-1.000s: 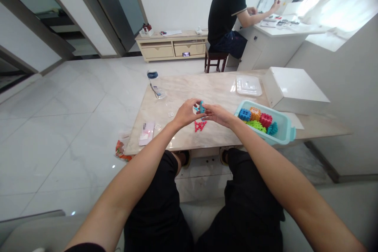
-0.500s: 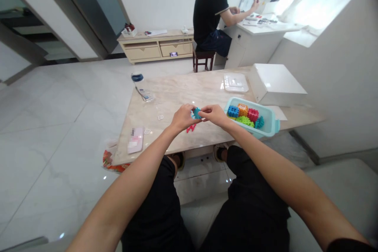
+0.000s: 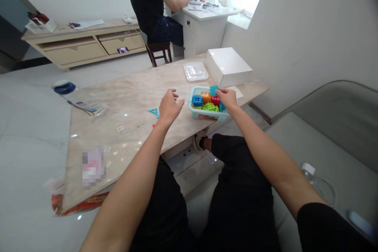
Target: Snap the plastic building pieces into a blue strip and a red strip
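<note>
At the tub's (image 3: 194, 114) far edge, your right hand (image 3: 226, 97) is pinching the teal piece (image 3: 213, 89), a light edge grip probably serving best; your left hand (image 3: 170, 107) is hovering empty, loosely spread, beside the tub.

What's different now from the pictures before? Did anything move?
The right hand moved right, carrying the teal block to the bin, fingers still on it. The left hand let go and is now open above the table. The green block stayed in the bin; the white box and bottle stayed put.
</note>
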{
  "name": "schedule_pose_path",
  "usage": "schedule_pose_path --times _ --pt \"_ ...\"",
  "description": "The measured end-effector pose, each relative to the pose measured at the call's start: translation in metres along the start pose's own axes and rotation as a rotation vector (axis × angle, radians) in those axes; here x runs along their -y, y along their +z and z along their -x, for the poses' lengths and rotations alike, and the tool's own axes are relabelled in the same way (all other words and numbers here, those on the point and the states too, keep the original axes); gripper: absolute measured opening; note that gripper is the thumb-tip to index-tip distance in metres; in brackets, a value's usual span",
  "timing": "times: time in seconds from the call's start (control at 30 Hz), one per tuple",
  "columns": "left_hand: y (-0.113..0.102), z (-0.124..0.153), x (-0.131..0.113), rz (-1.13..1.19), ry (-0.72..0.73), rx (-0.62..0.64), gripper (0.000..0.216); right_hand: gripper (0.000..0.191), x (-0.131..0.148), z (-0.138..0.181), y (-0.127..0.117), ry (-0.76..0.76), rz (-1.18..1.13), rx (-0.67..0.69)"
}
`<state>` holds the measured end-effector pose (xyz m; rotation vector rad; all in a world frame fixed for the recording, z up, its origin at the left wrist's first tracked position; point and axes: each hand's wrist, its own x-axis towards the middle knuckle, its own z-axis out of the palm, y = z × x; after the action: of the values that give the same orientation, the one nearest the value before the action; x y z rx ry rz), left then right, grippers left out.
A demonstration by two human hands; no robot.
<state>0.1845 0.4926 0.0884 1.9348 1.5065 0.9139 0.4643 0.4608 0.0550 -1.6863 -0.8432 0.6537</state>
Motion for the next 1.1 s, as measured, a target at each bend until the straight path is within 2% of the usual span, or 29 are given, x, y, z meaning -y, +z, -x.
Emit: schedule_pose_path --times 0.1,0.17,0.27,0.37,0.5,0.63,0.73,0.8,0.87,0.93,1.03,1.1 --pt "-0.002 0.001 0.004 -0.033 0.006 0.007 0.047 0.03 -0.001 -0.005 0.016 0.083 -0.082 0.054" --pt "-0.007 0.004 0.01 -0.059 0.002 0.019 0.045 0.032 -0.001 -0.01 0.026 0.081 -0.086 0.081" --pt "-0.021 0.008 0.02 -0.103 -0.03 0.039 0.043 0.029 0.0 -0.018 0.04 -0.079 0.073 0.085" --pt "-0.039 0.009 0.033 -0.133 -0.08 0.029 0.042 0.024 0.001 -0.023 0.05 -0.278 0.238 0.157" --pt "-0.066 0.008 0.059 -0.152 -0.145 -0.04 0.044 0.023 0.0 -0.023 0.057 -0.362 0.355 0.221" --pt "-0.095 0.012 0.092 -0.144 -0.241 -0.129 0.044 0.025 0.004 -0.018 0.055 -0.418 0.437 0.159" --pt "-0.112 0.018 0.115 -0.149 -0.326 -0.184 0.041 0.025 0.022 -0.004 0.062 -0.597 0.434 0.057" --pt "-0.119 0.023 0.129 -0.174 -0.371 -0.193 0.04 0.026 0.04 0.016 0.076 -0.737 0.405 0.081" --pt "-0.123 0.029 0.141 -0.218 -0.396 -0.17 0.039 0.026 0.055 0.041 0.1 -0.84 0.404 0.233" --pt "-0.124 0.036 0.15 -0.266 -0.387 -0.115 0.037 0.024 0.061 0.068 0.13 -0.858 0.487 0.492" --pt "-0.126 0.05 0.161 -0.317 -0.362 -0.002 0.033 0.023 0.056 0.104 0.175 -0.741 0.793 0.847" --pt "-0.129 0.059 0.165 -0.34 -0.36 0.077 0.032 0.034 0.049 0.124 0.2 -0.657 0.997 0.943"
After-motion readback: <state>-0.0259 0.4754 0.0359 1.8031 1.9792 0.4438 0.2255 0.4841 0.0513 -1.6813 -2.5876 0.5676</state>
